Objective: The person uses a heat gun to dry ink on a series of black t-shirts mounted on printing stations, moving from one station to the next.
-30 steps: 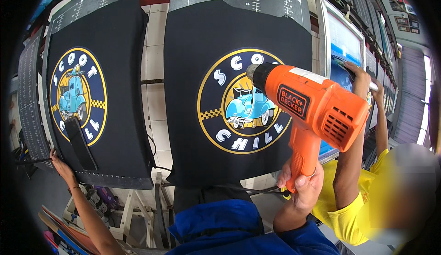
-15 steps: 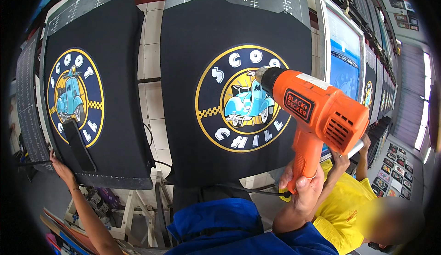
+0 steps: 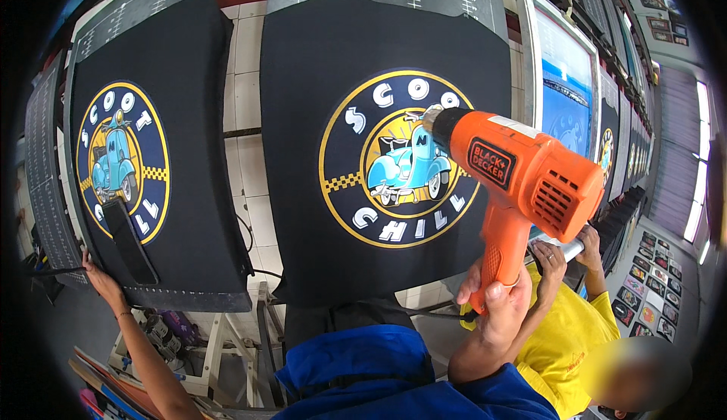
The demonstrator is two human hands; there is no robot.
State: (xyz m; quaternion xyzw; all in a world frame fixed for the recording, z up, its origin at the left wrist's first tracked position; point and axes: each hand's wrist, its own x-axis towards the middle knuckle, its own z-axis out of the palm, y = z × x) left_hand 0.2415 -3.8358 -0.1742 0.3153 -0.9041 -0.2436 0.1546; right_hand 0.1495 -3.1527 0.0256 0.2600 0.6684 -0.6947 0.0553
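Note:
My right hand is wrapped round the handle of an orange heat gun. Its metal nozzle points left, over the upper right part of a round scooter print on black fabric. The gun's body hides the print's right edge. At the near left corner of the left printing board, my left hand rests with its fingers stretched along the edge, beside a black cord. That board carries black fabric with a matching print. A dark flat phone-like slab lies over the print's lower part.
At right, a person in a yellow shirt has both hands on a pale bar near a framed screen with a blue panel. More boards line the right side. A pale metal frame stands below the left board.
The co-worker's hands and the pale bar have shifted slightly left and show more fully. My hands and the heat gun keep nearly the same place over the print.

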